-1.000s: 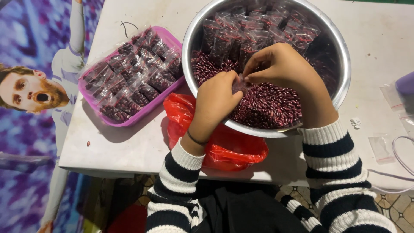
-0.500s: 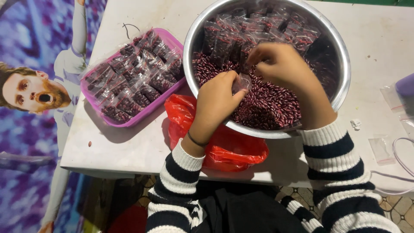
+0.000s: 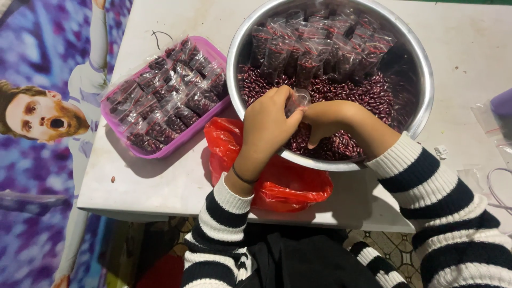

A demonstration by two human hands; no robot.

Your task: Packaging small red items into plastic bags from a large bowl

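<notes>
hands (image 3: 298, 120) pinching clear pouch (image 3: 298, 98) — glossy beans (image 3: 368, 93)

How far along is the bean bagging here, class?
Done: filled packets fill the pink tray and line the bowl's far side. In hand: left hand holds a small clear bag; right hand scoops. Left: many loose beans.

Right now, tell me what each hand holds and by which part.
The left hand pinches a small clear bag by its lower part, mouth up. The right hand is at the bag's mouth; its own contents cannot be told.
</notes>
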